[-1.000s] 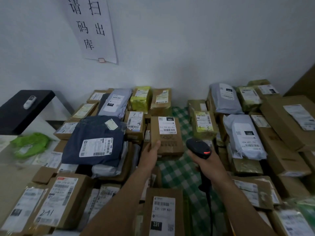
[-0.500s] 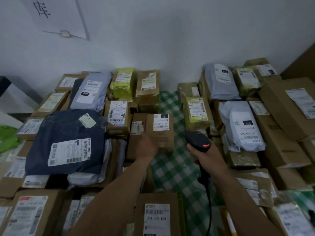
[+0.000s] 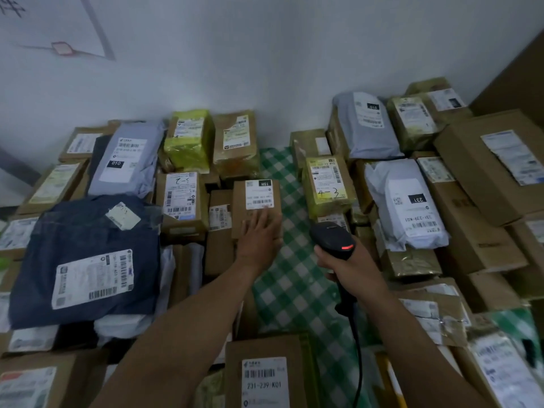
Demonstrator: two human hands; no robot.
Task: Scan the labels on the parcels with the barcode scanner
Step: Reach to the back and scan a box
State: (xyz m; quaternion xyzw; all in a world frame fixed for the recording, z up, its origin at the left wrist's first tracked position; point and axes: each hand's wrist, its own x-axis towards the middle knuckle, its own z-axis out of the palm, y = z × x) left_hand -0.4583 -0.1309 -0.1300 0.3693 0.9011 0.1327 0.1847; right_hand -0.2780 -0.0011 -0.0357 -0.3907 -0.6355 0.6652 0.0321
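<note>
A small brown cardboard parcel [image 3: 256,210] with a white label marked "15H" lies among the parcels at the centre. My left hand [image 3: 260,235] rests flat on its near end, fingers straight, just below the label. My right hand [image 3: 343,265] grips the handle of a black barcode scanner [image 3: 332,240] with a red light on its head. The scanner sits to the right of that parcel, over the green checked cloth [image 3: 294,284]. Its black cable hangs down toward me.
Piles of labelled parcels flank the cloth strip: a dark blue bag [image 3: 88,260] on the left, a yellow-wrapped box marked "4-3" [image 3: 328,184] and a white bag [image 3: 409,213] on the right, a box marked "231-239-K01" [image 3: 265,375] near me. A white wall stands behind.
My left hand has pushed the 15H parcel away from me and now lies flat on top of it. The view has tilted down. The scanner hand has hardly moved.
</note>
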